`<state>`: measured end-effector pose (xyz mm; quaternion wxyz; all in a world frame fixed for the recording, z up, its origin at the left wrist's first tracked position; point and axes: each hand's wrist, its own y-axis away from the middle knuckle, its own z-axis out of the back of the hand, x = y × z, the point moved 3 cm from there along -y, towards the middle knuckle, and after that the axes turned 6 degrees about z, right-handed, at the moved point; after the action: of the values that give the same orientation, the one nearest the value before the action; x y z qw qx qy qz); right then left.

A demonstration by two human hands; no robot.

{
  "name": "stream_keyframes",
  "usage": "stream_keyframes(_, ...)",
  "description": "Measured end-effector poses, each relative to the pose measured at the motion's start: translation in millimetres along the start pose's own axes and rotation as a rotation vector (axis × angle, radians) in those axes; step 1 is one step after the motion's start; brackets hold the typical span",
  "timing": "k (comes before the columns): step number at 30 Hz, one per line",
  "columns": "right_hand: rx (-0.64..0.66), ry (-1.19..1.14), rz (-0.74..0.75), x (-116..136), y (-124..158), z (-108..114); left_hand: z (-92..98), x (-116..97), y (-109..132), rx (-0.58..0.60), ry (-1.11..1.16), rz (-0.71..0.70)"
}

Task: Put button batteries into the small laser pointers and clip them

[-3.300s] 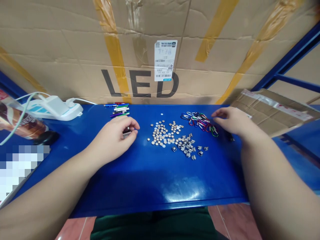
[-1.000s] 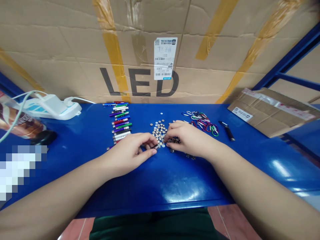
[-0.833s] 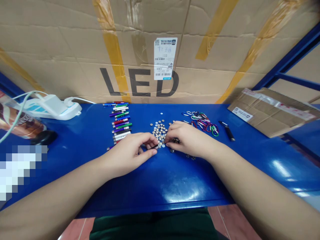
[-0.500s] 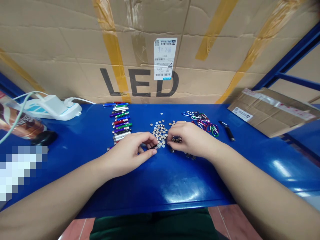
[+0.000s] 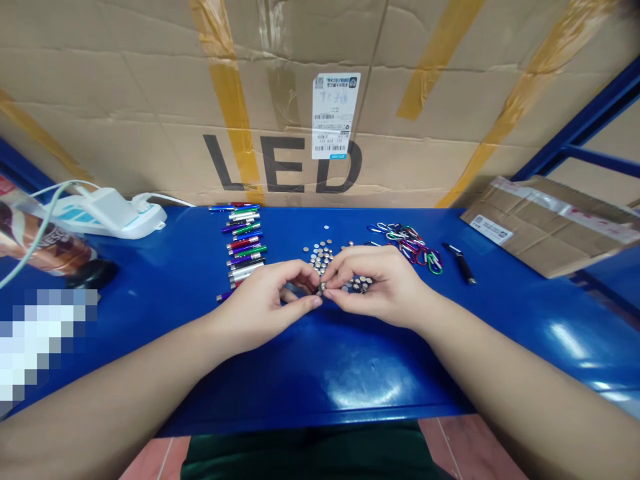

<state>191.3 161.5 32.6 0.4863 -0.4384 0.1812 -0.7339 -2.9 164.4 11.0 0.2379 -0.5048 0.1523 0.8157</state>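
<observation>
Small metal piece (image 5: 323,287) is sitting pinched near the middle of the bench (image 5: 310,420), just in front of the pile of silver discs (image 5: 320,257). Your left hand (image 5: 265,300) and right hand (image 5: 380,287) are closing their grips together on it, fingertips meeting. You are working well by staying low over the bench, with your hands well clear of the row of slim coloured tubes (image 5: 243,243).

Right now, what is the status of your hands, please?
Left hand and right hand pinching a small metal piece together. Small metal discs just beyond.
</observation>
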Motion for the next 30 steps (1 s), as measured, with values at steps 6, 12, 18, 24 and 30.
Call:
stream_keyframes(6, -0.038, 0.039, 0.038, 1.8, 1.0, 5.4, 1.1, 1.7, -1.0, -0.045, 0.037, -0.06)
stream_keyframes(12, -0.007, 0.108, 0.12, 7.3, 1.4, 0.6, 0.3, 1.9, -1.9, -0.057, 0.034, -0.101)
stream_keyframes(18, 0.029, 0.15, 0.131, 9.1, 1.6, -2.7, 1.6, 1.3, -2.3, -0.081, 0.035, -0.096)
stream_keyframes(24, 0.044, 0.162, 0.114, 7.5, 1.6, -2.7, 2.9, -0.3, -2.3, -0.117, 0.001, -0.107)
stream_keyframes(30, 0.053, 0.148, 0.06, 6.0, 2.0, -3.0, 3.9, -1.9, -2.0, -0.136, -0.049, -0.128)
